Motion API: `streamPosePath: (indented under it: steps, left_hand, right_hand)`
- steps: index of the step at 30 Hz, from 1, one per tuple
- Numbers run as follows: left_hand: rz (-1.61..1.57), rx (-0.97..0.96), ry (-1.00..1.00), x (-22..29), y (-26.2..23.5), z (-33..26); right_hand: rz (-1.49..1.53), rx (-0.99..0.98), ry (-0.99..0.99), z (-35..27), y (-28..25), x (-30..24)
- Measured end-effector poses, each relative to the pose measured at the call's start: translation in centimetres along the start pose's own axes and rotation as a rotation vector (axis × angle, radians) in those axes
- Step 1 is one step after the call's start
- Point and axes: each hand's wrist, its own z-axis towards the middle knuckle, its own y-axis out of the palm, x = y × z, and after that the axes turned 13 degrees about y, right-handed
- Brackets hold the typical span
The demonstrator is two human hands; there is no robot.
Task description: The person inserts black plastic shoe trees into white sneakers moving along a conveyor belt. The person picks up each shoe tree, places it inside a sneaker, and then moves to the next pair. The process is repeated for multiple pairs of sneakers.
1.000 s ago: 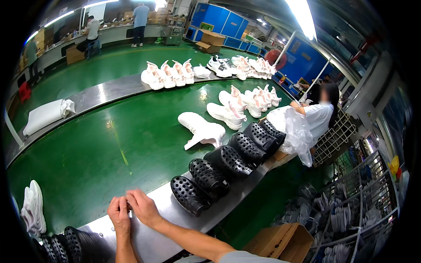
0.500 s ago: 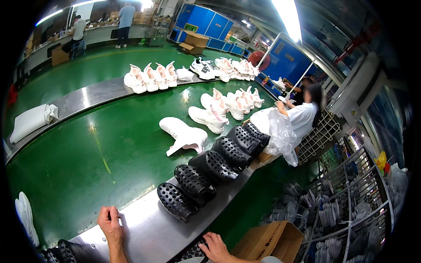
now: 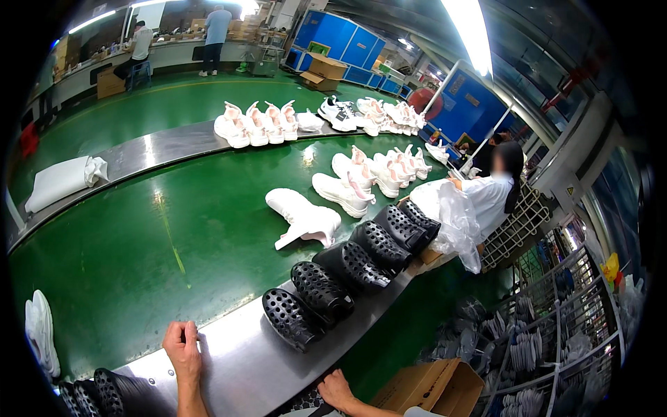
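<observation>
My left hand point(image 3: 183, 352) rests at the far edge of the metal ledge point(image 3: 240, 361), fingers curled in and thumb up, with nothing visible in it. At the lower edge, my right hand point(image 3: 336, 390) has its fingers bent down against a dark patterned thing point(image 3: 306, 400), partly cut off by the frame; what the fingertips grip is hidden. Beyond my hands stands a row of black perforated shoe-shaped forms point(image 3: 321, 288) along the ledge. More black perforated forms point(image 3: 111, 393) stand left of my left hand.
White sneakers point(image 3: 343, 193) and a white shoe upper point(image 3: 306, 217) lie on the green surface. White shoes point(image 3: 256, 126) line the far metal strip point(image 3: 149, 149). A cardboard box point(image 3: 424, 386) and a wire rack point(image 3: 556, 333) stand at right. A co-worker point(image 3: 490, 198) sits beyond a clear plastic bag point(image 3: 458, 226).
The whole scene has shifted slightly right in the picture. My right hand's fingers, spread before, are now drawn together and bent down. The co-worker at right has shifted posture.
</observation>
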Motion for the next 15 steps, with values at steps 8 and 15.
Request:
streamPosePath:
  steps: [8,15]
  left_hand:
    - [0.035,-0.002,0.035,0.1,0.2,0.0]
    - [0.016,0.016,0.04,0.0,0.1,0.1]
  right_hand:
    - [0.089,0.021,-0.005,-1.0,0.4,1.1]
    - [0.157,0.116,0.076,1.4,-0.6,2.4]
